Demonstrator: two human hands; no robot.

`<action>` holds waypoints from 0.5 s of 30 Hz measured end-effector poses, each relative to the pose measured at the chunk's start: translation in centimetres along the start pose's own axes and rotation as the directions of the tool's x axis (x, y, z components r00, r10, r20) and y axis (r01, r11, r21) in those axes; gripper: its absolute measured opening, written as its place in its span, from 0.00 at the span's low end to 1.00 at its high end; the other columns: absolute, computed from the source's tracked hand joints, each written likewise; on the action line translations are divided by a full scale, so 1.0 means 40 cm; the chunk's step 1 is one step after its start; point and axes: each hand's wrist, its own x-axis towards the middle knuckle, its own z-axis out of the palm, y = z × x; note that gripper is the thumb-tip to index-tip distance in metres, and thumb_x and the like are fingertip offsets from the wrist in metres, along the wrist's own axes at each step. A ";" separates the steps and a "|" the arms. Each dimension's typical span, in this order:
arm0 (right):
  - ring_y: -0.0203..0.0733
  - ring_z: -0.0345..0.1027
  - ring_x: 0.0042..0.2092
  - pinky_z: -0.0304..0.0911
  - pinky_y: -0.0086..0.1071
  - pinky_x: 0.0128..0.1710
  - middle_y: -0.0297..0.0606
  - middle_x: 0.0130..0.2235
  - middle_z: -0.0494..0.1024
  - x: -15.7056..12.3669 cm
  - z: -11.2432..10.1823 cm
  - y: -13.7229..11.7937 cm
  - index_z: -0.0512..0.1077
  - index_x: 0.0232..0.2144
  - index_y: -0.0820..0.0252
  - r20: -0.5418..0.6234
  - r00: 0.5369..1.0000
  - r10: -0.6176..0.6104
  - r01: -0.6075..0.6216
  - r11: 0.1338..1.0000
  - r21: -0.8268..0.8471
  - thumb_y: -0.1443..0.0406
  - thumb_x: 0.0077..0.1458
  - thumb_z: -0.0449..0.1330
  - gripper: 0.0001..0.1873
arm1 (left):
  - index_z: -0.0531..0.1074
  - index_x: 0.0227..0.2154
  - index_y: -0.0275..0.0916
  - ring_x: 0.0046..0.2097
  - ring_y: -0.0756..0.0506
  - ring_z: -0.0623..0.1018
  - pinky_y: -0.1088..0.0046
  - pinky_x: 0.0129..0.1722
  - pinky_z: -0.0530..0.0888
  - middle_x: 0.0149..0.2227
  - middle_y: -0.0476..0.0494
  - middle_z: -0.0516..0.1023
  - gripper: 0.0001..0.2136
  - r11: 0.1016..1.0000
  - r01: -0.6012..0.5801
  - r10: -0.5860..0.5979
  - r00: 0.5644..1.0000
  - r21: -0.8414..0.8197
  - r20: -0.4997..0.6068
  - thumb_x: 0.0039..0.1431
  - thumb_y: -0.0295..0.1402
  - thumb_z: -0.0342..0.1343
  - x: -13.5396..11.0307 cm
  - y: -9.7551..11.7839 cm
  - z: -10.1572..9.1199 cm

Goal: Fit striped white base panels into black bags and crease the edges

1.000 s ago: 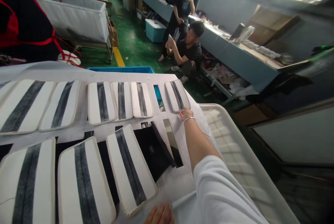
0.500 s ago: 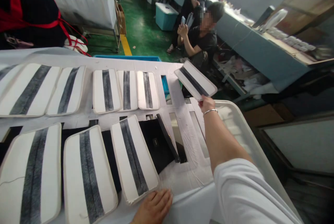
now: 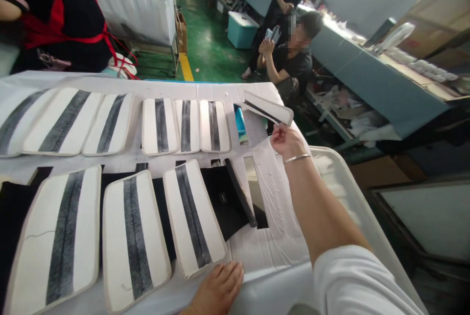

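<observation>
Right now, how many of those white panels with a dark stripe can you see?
10: six panels in the far row, three panels in the near row, and one panel in the right hand. Others may be hidden underneath or past the left edge.

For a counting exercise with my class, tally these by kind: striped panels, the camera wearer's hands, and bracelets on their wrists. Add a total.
Striped panels: 10 (far row 6, near row 3, held in the right hand 1)
Wearer's hands: 2
Bracelets: 1
Total: 13
</observation>
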 end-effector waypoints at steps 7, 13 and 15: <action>0.22 0.58 0.18 0.54 0.13 0.15 0.28 0.21 0.66 -0.182 -0.054 -0.054 0.64 0.26 0.63 0.148 0.980 0.135 -0.157 0.976 0.148 0.69 0.62 0.48 0.12 | 0.56 0.60 0.37 0.60 0.45 0.63 0.66 0.55 0.64 0.61 0.44 0.61 0.22 0.978 0.086 -0.027 0.955 -0.189 0.296 0.63 0.25 0.40 0.008 0.011 -0.024; 0.21 0.54 0.18 0.54 0.12 0.16 0.27 0.19 0.61 -0.381 -0.077 -0.032 0.67 0.27 0.64 0.294 0.953 0.069 -0.139 0.965 0.224 0.67 0.61 0.47 0.14 | 0.48 0.63 0.34 0.61 0.40 0.62 0.63 0.59 0.60 0.63 0.38 0.57 0.32 0.921 0.213 -0.076 0.919 -0.326 0.386 0.57 0.35 0.49 0.018 0.022 -0.064; 0.21 0.52 0.17 0.52 0.12 0.17 0.27 0.19 0.60 -0.439 -0.050 -0.057 0.68 0.27 0.64 0.340 0.938 -0.060 -0.016 0.976 0.216 0.67 0.61 0.47 0.14 | 0.53 0.62 0.31 0.60 0.36 0.62 0.59 0.58 0.62 0.62 0.33 0.58 0.32 0.921 0.227 -0.078 0.904 -0.317 0.421 0.55 0.37 0.52 0.039 0.027 -0.086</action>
